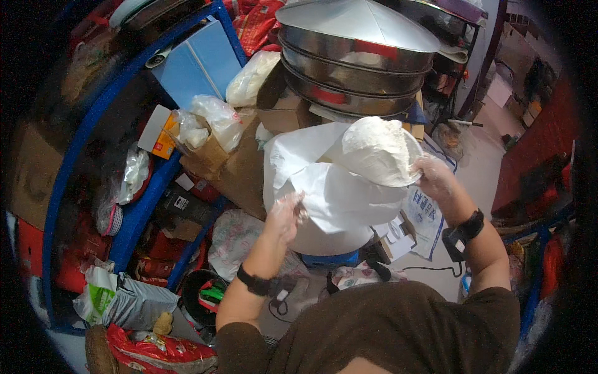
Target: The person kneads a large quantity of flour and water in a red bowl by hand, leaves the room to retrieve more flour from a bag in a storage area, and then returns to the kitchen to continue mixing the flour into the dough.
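Observation:
A bowl (pixel 376 152) heaped with white, flour-like powder is tilted over a large white tub (pixel 334 240). My right hand (pixel 434 175) grips the bowl's rim at its right side. A white sheet or bag liner (pixel 322 194) folds over the tub's opening, hiding most of what is inside. Dusted with white powder, my left hand (pixel 284 217) has its fingers curled at the liner's near left edge. Whether those fingers pinch the liner is not clear. Both wrists wear dark bands.
Stacked round metal sieve-like tiers with a conical lid (pixel 357 61) stand behind the tub. To the left are blue shelving (pixel 140 224), a cardboard box (pixel 208 149) and plastic bags (pixel 217 121). A printed sack (pixel 423 219) and a black cable (pixel 434 268) lie on the right.

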`<action>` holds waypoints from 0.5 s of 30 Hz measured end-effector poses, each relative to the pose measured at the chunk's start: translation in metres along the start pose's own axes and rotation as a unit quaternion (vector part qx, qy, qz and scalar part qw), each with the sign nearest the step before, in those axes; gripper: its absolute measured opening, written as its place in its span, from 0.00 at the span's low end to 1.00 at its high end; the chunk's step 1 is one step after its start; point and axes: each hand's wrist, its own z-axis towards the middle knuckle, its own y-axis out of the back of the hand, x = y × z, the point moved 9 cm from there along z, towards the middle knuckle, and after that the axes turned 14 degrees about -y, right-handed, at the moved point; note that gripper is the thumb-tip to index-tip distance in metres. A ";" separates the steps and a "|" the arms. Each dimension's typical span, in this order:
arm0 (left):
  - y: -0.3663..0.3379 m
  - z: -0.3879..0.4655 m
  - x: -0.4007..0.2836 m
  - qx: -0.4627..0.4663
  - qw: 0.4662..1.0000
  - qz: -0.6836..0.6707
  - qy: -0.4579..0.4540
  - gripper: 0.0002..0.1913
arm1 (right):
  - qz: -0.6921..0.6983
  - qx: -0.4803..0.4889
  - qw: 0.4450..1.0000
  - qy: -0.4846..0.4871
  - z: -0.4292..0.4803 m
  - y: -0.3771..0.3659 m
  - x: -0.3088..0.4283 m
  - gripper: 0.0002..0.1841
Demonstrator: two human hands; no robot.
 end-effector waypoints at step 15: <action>-0.034 0.192 0.090 -0.098 0.965 0.241 -0.002 0.07 | 0.101 -0.170 0.969 0.145 -0.108 0.290 0.036 0.11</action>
